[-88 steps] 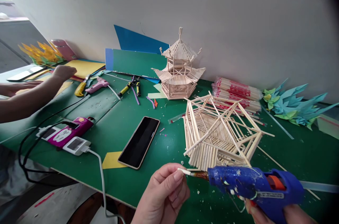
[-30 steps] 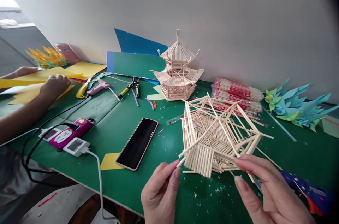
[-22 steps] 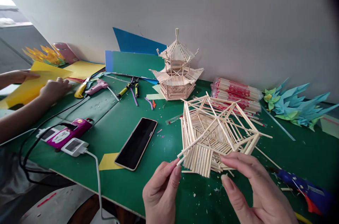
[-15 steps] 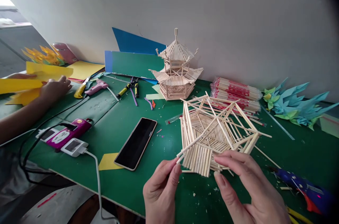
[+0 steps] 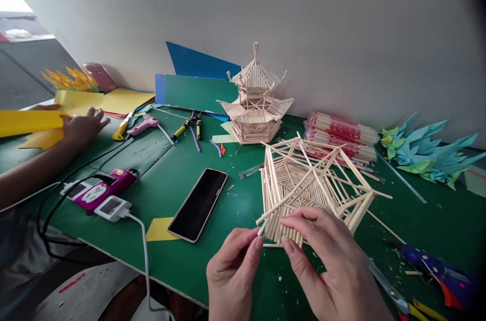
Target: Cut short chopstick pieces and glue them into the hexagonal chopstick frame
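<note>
A wooden stick frame (image 5: 319, 179) with a slatted inside sits on the green table (image 5: 231, 260), right of centre. My left hand (image 5: 235, 265) pinches the end of a pale stick at the frame's near left corner. My right hand (image 5: 326, 255) is over the frame's near side, its thumb and index finger apart; nothing can be made out between them. Behind the frame stands a finished-looking stick pagoda (image 5: 256, 103) with two roof tiers.
Left of centre lie a phone (image 5: 198, 204), a power strip (image 5: 98, 192) with cables and a pink glue gun (image 5: 144, 124). Another person's hand (image 5: 83, 128) is at yellow paper. Stick bundles (image 5: 341, 133), blue paper leaves (image 5: 433, 149), a blue glue gun (image 5: 429, 265) and scissors (image 5: 395, 293) lie right.
My right hand has moved left, closer to my left hand. The scissors at the lower right now show more. The view has shifted slightly, and the other person's hand and yellow paper have moved a little.
</note>
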### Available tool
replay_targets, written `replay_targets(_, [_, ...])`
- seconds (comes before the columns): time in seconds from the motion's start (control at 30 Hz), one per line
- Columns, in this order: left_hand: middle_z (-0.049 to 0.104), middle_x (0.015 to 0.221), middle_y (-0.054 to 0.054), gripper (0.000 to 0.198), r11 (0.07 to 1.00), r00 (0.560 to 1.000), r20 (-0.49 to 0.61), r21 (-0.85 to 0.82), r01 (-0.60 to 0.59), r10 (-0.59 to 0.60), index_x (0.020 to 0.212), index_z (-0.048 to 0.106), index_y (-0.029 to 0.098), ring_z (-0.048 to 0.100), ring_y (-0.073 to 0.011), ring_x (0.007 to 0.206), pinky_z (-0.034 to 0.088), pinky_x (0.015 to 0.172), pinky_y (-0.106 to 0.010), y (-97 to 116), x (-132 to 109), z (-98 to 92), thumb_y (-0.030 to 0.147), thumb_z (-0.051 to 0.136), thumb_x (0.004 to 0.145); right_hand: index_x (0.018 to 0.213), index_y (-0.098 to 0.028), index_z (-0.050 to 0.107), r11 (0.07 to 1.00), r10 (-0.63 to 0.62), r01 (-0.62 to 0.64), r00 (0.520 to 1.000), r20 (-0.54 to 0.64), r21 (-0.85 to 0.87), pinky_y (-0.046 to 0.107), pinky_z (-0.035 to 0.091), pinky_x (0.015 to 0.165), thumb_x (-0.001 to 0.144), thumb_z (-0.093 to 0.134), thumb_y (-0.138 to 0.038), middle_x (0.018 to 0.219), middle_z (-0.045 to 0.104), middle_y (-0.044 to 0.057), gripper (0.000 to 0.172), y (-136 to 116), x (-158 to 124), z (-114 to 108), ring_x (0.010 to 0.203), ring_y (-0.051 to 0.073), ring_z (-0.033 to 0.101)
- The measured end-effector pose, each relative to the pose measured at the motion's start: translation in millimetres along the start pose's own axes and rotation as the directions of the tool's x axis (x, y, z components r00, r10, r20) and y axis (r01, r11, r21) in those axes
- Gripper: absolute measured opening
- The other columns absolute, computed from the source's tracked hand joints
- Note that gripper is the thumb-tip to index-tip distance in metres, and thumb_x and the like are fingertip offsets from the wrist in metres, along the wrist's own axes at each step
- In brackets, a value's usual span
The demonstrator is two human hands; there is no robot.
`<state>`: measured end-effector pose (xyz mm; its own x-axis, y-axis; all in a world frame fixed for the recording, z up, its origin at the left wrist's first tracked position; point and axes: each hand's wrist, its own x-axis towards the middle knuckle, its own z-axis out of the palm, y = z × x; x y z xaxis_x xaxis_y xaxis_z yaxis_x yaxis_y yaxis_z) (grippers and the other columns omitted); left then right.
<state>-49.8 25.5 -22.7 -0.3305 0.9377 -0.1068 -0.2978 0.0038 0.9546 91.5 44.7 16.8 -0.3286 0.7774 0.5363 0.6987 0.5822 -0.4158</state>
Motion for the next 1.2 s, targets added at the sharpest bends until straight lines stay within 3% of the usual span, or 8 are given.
replay_targets(0.6, [0.066,0.067,-0.001,0.011,0.988,0.987,0.024,0.02,0.156,-0.156,0.076,0.075,0.02,0.055,-0.0154,0.067,0.045,0.063,-0.024,-0.5,2.3,-5.0,0.026,0.072,0.067,0.106,-0.022,0.053,0.996,0.055,-0.055,0.998,0.012,0.073,0.036,0.047,0.074,0.083,0.052,-0.019,0.1,0.054,0.006,0.023,0.5,-5.6,5.1,0.091,0.019,0.053])
replay_targets(1.2, [0.062,0.064,0.001,0.003,0.997,0.997,0.059,0.066,0.036,-0.04,0.068,0.072,0.019,0.05,-0.0135,0.065,0.042,0.06,-0.021,1.3,5.0,-4.4,0.022,0.071,0.068,0.106,-0.023,0.053,0.993,0.082,-0.081,0.997,-0.007,0.082,0.035,0.047,0.074,0.084,0.052,-0.021,0.1,0.054,0.004,0.022,-2.1,-7.7,7.2,0.092,0.018,0.053])
